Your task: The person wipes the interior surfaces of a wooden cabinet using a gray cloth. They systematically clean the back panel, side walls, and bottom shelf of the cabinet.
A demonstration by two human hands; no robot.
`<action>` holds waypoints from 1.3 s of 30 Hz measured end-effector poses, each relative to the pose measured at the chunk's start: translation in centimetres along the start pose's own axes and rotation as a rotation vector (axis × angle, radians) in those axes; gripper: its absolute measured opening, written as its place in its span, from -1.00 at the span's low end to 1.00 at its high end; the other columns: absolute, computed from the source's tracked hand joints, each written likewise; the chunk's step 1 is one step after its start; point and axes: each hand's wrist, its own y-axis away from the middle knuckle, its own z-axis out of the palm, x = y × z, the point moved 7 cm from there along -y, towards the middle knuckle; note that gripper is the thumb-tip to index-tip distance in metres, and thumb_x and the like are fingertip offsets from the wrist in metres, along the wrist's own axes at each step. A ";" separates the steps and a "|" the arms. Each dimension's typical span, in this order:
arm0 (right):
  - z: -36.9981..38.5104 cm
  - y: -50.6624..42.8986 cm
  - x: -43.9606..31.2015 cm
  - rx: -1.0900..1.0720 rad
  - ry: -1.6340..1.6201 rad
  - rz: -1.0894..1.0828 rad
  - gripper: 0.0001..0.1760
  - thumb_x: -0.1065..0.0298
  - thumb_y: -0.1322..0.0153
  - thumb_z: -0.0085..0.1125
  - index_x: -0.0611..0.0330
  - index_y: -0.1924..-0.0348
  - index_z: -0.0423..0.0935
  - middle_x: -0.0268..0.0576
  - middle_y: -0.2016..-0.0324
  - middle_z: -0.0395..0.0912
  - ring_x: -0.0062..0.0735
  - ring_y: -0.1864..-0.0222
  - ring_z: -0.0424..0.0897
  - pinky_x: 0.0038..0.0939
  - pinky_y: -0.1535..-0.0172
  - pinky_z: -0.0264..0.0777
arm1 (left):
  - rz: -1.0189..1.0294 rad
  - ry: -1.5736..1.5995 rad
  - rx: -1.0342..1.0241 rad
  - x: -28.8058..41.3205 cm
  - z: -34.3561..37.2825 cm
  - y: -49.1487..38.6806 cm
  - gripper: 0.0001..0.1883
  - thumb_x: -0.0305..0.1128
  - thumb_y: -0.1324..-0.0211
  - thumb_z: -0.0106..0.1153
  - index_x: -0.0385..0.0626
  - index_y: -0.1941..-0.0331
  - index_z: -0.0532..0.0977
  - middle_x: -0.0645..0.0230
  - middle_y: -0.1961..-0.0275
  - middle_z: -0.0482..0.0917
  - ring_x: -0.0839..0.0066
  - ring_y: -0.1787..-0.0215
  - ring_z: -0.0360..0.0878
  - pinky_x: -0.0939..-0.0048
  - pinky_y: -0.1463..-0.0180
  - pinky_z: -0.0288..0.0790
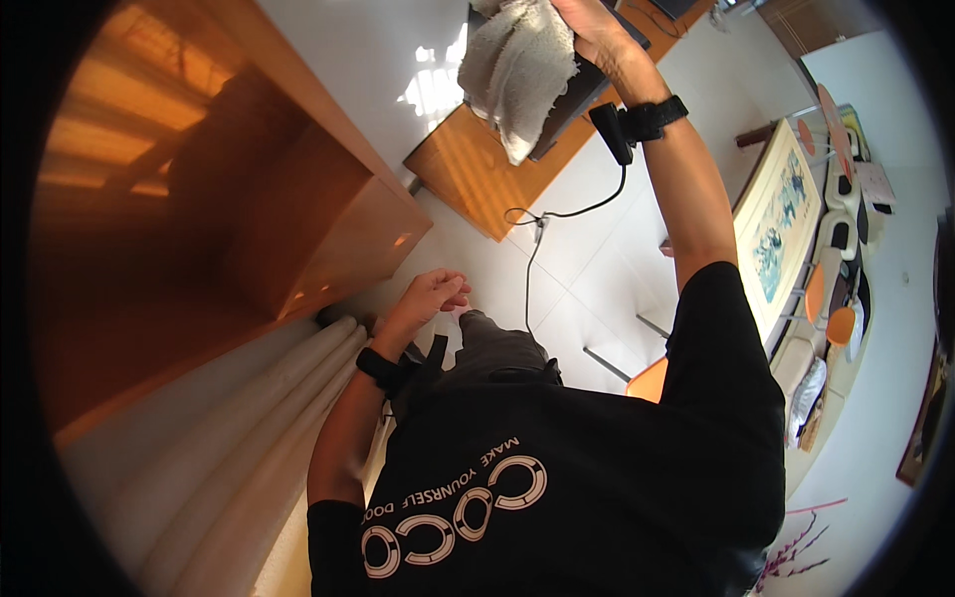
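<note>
My right hand (586,26) grips a pale grey towel cloth (518,74) at the top of the view, its fingers partly cut off by the edge. The cloth hangs in folds over a dark flat object (574,101) on a wooden desk (477,168). It hides much of that object, so I cannot tell what it is. Low in front of my body, my left hand (436,295) has its fingers loosely curled together, with nothing visible in them. It is nearest to my trousers and to a wooden cabinet (336,246) at the left.
A black cable (530,276) runs from the device (615,134) on my right wrist down to my waist. White rounded columns (298,388) stand below the cabinet. An orange chair (649,379) is at my right. Farther off are a framed picture (780,224) and pale seats (794,366).
</note>
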 end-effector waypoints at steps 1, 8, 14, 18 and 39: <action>0.3 -0.2 0.4 -0.013 -0.024 0.000 -0.61 0.16 -0.64 0.07 0.34 -0.05 0.63 -0.07 0.12 0.73 -0.31 0.14 0.72 -0.30 0.03 0.64 | 0.001 0.002 0.002 -0.3 0.0 0.4 -0.60 -0.12 -0.55 -0.03 -0.21 -0.13 0.54 0.29 -0.05 0.70 0.49 -0.03 0.68 0.42 -0.14 0.50; 3.1 -3.9 3.1 0.197 -0.114 -0.146 -0.39 -0.09 -0.52 0.28 0.34 -0.12 0.56 -0.10 0.07 0.69 -0.38 0.06 0.66 -0.28 -0.06 0.58 | 0.060 0.040 0.094 0.2 -1.1 4.5 -0.61 -0.18 -0.53 0.02 -0.25 -0.17 0.52 0.25 -0.08 0.69 0.47 -0.02 0.68 0.41 -0.14 0.50; 11.9 -5.6 1.8 0.207 -0.239 -0.363 -0.39 -0.08 -0.57 0.20 0.35 -0.18 0.50 -0.19 0.11 0.65 -0.45 0.09 0.59 -0.39 -0.05 0.49 | 0.225 -0.010 0.203 5.0 -2.5 10.1 -0.62 -0.21 -0.52 0.00 -0.26 -0.17 0.51 0.20 -0.09 0.68 0.44 -0.05 0.68 0.40 -0.16 0.49; 19.7 -5.0 3.1 0.056 -0.076 -0.306 -0.32 -0.04 -0.65 0.00 0.31 -0.45 0.28 -0.07 -0.24 0.45 -0.47 -0.20 0.38 -0.38 -0.23 0.33 | 0.381 0.107 0.276 7.1 -3.5 14.6 -0.66 -0.28 -0.52 0.02 -0.26 -0.17 0.51 0.21 -0.07 0.68 0.47 -0.01 0.67 0.39 -0.15 0.51; 18.3 -0.7 8.3 -0.083 0.167 0.117 -0.55 0.06 -0.65 0.00 0.21 -0.23 0.49 -0.27 0.02 0.61 -0.53 0.01 0.55 -0.45 -0.03 0.47 | 1.073 -0.070 0.961 20.5 -1.1 33.0 -0.85 -0.52 -0.38 0.19 -0.28 0.06 0.65 0.22 0.13 0.75 0.47 0.07 0.70 0.45 -0.09 0.50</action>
